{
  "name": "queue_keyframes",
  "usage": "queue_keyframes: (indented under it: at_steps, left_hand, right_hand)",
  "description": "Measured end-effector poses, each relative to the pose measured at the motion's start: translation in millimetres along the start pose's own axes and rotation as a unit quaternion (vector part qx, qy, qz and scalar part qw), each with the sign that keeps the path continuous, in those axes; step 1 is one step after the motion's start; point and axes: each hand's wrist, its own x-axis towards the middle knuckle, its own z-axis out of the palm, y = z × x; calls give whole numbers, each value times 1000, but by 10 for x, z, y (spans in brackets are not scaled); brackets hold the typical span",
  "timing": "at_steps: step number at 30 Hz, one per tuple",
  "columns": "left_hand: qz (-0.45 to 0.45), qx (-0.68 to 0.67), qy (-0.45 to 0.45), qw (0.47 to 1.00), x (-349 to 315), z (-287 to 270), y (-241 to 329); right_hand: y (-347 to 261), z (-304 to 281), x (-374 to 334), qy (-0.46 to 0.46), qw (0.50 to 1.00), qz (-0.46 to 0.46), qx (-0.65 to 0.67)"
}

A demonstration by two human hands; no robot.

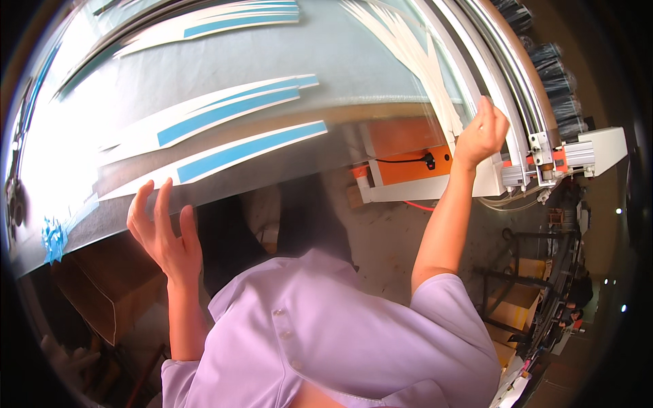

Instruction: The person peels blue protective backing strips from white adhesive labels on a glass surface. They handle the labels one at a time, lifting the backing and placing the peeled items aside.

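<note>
My left hand (166,234) is at the near edge of a glass-like tabletop (238,180), fingers stretched and apart. Its fingertips reach the lower edge of a long white strip with a blue band (252,151); whether they touch it is unclear. Beyond lie more blue-banded white strips (228,115), overlapping, and a further stack (241,24) at the far side. My right hand (481,132) is raised at the right, fingers closed in a pinch. Beside its wrist ends a fanned bundle of thin white strips (422,61). Anything between the pinched fingers is too small to make out.
A white and metal machine rail (507,88) curves along the right, with an end block (598,153). An orange panel with a black cable (408,163) sits below the table. A blue plastic tuft (53,239) hangs at the left corner, above a cardboard box (105,292).
</note>
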Motion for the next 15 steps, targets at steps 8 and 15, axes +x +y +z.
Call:
queue_keyframes:
  at_steps: [8,15]
  left_hand:
    - [39,-96,-63,993,220,118,268]
    - [165,-130,-175,962,585,411,881]
  right_hand:
    - [212,3,-225,-355,930,-24,94]
    - [-1240,-324,-119,-231,854,292,364]
